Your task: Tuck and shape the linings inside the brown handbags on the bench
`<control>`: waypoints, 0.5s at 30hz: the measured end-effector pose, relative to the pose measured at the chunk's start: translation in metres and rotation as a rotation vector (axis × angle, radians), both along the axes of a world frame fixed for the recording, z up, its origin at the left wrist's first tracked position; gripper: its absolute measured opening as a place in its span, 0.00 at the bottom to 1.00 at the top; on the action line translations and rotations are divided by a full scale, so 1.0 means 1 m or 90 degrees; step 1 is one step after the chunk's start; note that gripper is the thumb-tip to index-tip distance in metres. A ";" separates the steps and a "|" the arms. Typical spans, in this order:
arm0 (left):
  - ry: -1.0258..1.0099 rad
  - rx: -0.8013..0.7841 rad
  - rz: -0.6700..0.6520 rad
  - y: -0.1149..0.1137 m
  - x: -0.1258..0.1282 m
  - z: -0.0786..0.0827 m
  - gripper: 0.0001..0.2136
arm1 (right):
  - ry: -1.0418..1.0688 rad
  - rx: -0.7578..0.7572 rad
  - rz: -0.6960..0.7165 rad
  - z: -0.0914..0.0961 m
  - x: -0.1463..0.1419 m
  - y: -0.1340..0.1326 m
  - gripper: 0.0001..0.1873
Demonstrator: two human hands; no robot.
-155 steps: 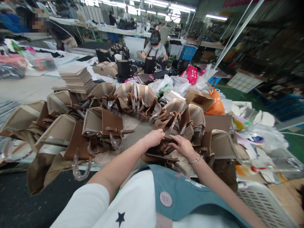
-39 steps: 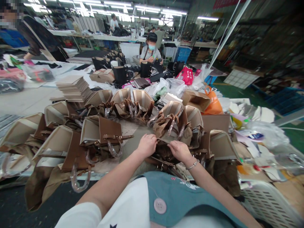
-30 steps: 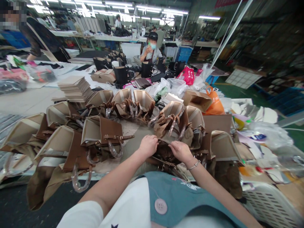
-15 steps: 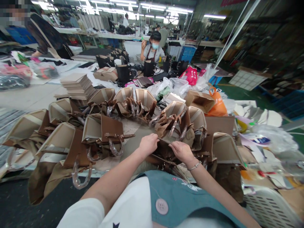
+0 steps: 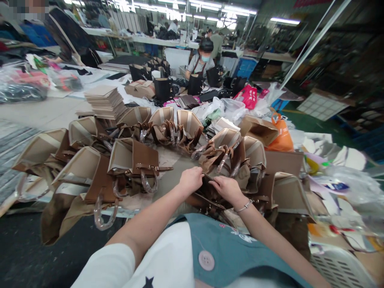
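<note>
Close to my body lies a brown handbag (image 5: 207, 204), its dark opening between my hands. My left hand (image 5: 192, 179) is closed on the left part of the bag's rim. On the right part of the same rim, my right hand (image 5: 226, 188) pinches the edge between thumb and fingers. The lower bag is partly hidden by my arms and apron. Just left of my left hand stands another brown handbag (image 5: 145, 160) with a plastic-wrapped handle. Beyond my right hand is a brown bag (image 5: 226, 138) with its beige lining showing.
Several more brown bags, one a bag (image 5: 78, 168) at left, curve around the work spot. Behind them rises a stack of beige boards (image 5: 105, 102). An orange bag (image 5: 282, 134) and a white plastic basket (image 5: 342, 264) are at right. A masked co-worker (image 5: 204, 58) sits across the table.
My view has shifted slightly, so the scene sits further right. Both hands keep hold of the bag's rim. The co-worker across the table has lowered a raised hand and bent forward.
</note>
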State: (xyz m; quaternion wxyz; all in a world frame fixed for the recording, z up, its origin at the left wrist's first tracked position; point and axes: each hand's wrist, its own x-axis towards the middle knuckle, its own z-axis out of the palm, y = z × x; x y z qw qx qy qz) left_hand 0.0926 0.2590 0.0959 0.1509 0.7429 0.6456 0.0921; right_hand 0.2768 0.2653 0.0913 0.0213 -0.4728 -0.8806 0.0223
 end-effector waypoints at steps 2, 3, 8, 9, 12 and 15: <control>-0.002 -0.005 0.003 0.000 0.000 0.001 0.09 | 0.013 0.000 0.003 -0.002 -0.002 0.000 0.18; -0.002 -0.006 0.003 0.000 0.000 0.002 0.10 | 0.017 0.001 0.003 -0.003 -0.002 -0.001 0.18; -0.005 0.000 0.002 0.000 0.001 0.003 0.09 | 0.007 0.011 -0.008 -0.005 -0.004 0.000 0.17; -0.005 0.002 0.002 0.000 0.001 0.004 0.09 | 0.002 0.013 -0.011 -0.005 -0.005 0.000 0.17; -0.007 0.007 0.004 0.000 0.000 0.003 0.09 | 0.004 0.002 -0.012 -0.003 -0.005 0.001 0.18; -0.013 0.011 0.001 0.000 0.000 0.001 0.09 | 0.039 -0.018 -0.005 -0.002 -0.006 0.001 0.17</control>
